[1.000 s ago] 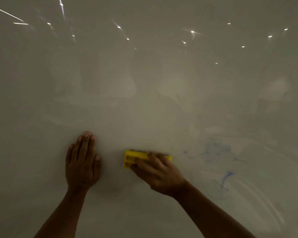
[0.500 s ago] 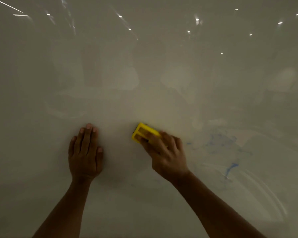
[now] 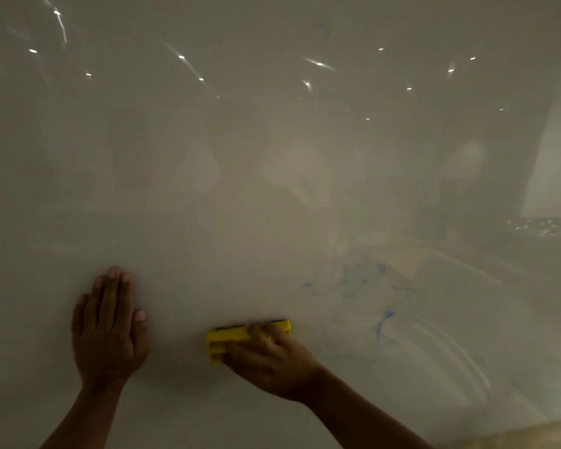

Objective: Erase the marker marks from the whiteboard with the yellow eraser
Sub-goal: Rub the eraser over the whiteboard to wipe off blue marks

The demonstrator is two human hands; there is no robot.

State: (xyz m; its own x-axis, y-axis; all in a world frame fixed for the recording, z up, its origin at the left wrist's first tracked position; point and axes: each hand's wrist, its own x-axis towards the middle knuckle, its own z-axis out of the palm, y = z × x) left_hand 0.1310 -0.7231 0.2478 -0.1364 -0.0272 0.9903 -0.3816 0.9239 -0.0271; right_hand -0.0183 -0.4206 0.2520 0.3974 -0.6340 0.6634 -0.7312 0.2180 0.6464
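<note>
The right hand (image 3: 272, 361) grips the yellow eraser (image 3: 221, 343) against the whiteboard (image 3: 272, 189), left of faint blue marks (image 3: 360, 280). The left hand (image 3: 107, 325) lies flat, fingers together.

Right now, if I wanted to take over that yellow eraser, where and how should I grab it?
Probably across its long yellow back, coming straight at the board from the front. The eraser lies flat against the whiteboard, lengthwise left to right, so only its back and narrow edges are free. The right hand holds it that way, fingers over the top edge; the left hand rests flat on the board.
</note>
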